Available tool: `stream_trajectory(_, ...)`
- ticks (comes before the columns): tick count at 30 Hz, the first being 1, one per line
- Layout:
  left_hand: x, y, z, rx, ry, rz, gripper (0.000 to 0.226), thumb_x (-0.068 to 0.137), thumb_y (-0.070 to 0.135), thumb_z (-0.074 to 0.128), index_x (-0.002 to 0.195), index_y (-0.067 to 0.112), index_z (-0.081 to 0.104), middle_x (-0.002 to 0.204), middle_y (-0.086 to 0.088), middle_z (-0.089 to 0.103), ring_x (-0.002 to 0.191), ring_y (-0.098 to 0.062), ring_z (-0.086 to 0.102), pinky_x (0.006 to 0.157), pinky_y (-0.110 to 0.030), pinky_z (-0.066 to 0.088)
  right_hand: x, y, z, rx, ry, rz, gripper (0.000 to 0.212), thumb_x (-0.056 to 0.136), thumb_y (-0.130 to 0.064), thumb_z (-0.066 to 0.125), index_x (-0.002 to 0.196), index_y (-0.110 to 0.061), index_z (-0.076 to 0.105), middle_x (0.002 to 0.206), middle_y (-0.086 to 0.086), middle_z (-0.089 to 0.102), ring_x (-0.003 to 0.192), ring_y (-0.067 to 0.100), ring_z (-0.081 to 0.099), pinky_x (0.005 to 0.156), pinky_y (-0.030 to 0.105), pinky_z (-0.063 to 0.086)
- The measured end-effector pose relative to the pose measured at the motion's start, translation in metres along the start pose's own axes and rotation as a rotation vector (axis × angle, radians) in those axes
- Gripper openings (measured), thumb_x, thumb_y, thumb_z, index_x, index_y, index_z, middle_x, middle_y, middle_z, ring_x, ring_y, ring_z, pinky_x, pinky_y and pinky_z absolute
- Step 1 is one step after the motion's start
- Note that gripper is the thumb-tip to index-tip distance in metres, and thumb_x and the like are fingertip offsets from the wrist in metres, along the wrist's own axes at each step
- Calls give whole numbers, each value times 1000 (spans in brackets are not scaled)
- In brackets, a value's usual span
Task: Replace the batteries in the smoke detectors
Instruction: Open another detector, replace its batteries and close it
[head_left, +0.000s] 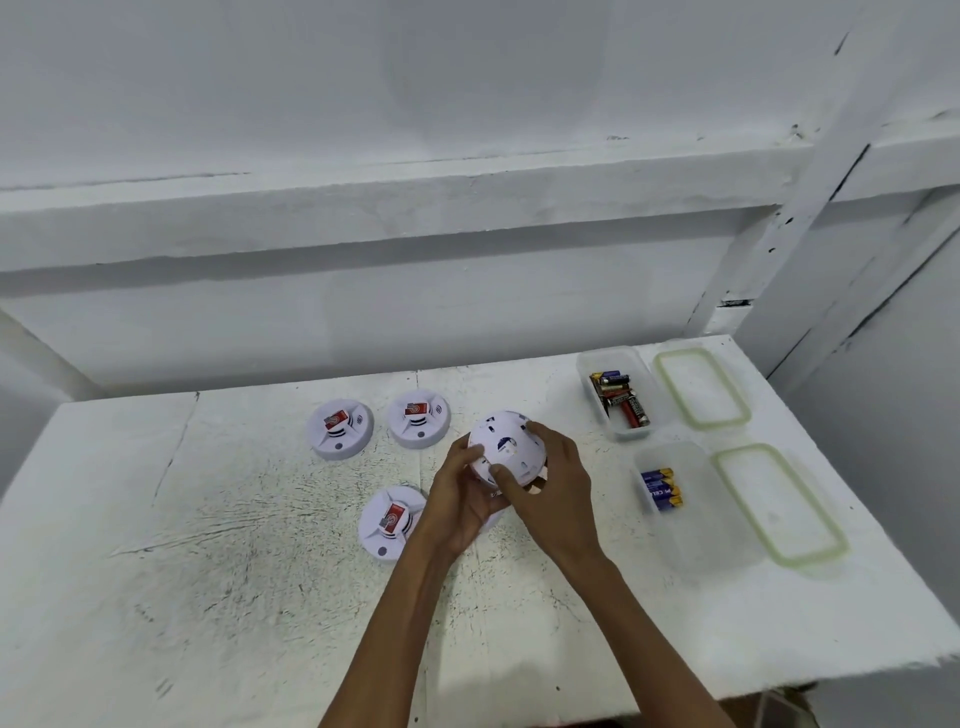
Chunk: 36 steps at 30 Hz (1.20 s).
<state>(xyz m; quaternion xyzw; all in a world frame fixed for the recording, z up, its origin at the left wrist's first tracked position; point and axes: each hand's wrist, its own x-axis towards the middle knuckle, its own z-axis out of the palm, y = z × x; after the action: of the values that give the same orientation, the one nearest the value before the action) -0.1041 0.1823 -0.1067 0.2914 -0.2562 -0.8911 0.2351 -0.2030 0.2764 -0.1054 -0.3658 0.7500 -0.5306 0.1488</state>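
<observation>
Both my hands hold one white smoke detector (506, 441) above the table, its back plate turned toward me. My left hand (462, 493) cups it from the left and below. My right hand (556, 483) grips its right side, thumb pressed on the back plate. Three other white smoke detectors lie face up with red labels: one at the back left (340, 428), one beside it (420, 418), one nearer me (392, 522). A clear tub (618, 392) holds several mixed batteries. A second clear tub (675, 499) holds blue batteries (661, 489).
The scratched white table (260, 571) ends close at the front and right. Two green-rimmed lids (701, 387) (779, 501) lie to the right of the tubs. A white wall with a ledge rises behind the table.
</observation>
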Motion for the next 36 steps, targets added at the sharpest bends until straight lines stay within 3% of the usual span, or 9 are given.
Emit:
stream_trajectory(4, 0, 5, 0, -100, 9, -75, 58, 98, 48, 46, 136, 6, 60, 136, -24, 63, 127, -43, 58, 86, -48, 60, 3, 2, 4, -62, -9, -36, 68, 78, -40, 81, 137, -25, 52, 136, -1, 48, 114, 4, 49, 87, 25, 58)
stream_trajectory(9, 4, 5, -4, -117, 56, -62, 57, 104, 48, 40, 139, 6, 56, 134, -22, 65, 120, -37, 65, 95, -46, 56, 4, 0, 10, -73, -11, -63, 65, 79, -41, 80, 136, -24, 55, 139, -1, 47, 118, 7, 50, 91, 23, 55)
stream_trajectory(12, 3, 4, 2, -216, 64, -70, 61, 101, 51, 48, 135, 2, 60, 134, -22, 64, 117, -35, 66, 113, -45, 44, 4, 1, 13, -16, -12, -49, 65, 79, -47, 78, 136, -27, 55, 140, -6, 47, 120, 3, 49, 91, 26, 56)
stream_trajectory(15, 7, 0, 4, -288, 65, -75, 59, 99, 51, 55, 134, 4, 62, 135, -21, 62, 124, -33, 59, 124, -46, 29, 2, -1, 16, -53, -5, -59, 67, 80, -52, 75, 139, -31, 52, 146, -8, 42, 124, 1, 45, 92, 12, 49)
stream_trajectory(17, 11, -2, 4, -296, 66, -74, 59, 97, 50, 58, 133, 4, 64, 137, -19, 61, 125, -34, 60, 124, -46, 29, 2, -3, 19, -67, 1, -63, 70, 81, -55, 73, 142, -32, 50, 152, -9, 35, 130, 5, 43, 94, 14, 46)
stream_trajectory(20, 16, -2, 5, -300, 67, -68, 64, 95, 50, 60, 141, 5, 58, 145, -20, 56, 134, -35, 54, 122, -48, 31, 4, -2, 22, -38, 22, -57, 71, 81, -63, 67, 143, -36, 48, 155, -11, 34, 135, 10, 43, 99, 29, 51)
stream_trajectory(23, 18, -1, 8, -320, 63, -57, 56, 97, 49, 56, 133, 7, 62, 133, -18, 64, 117, -31, 65, 112, -44, 45, 8, 1, 24, -32, 16, -66, 67, 84, -58, 66, 144, -37, 47, 155, -10, 34, 138, 11, 40, 104, 34, 49)
stream_trajectory(26, 17, -2, 8, -331, 42, -75, 53, 97, 49, 55, 130, 8, 65, 129, -17, 67, 113, -29, 67, 105, -42, 48, 7, 4, 24, -57, -2, -95, 64, 89, -52, 65, 146, -35, 44, 156, -8, 35, 139, 13, 39, 107, 35, 45)
stream_trajectory(36, 22, -12, 1, -289, -3, -101, 58, 94, 48, 60, 136, 8, 61, 134, -16, 63, 117, -29, 66, 107, -41, 48, 0, 12, 21, -60, -5, -90, 66, 88, -58, 61, 148, -36, 41, 154, -17, 34, 138, 10, 40, 106, 27, 42)
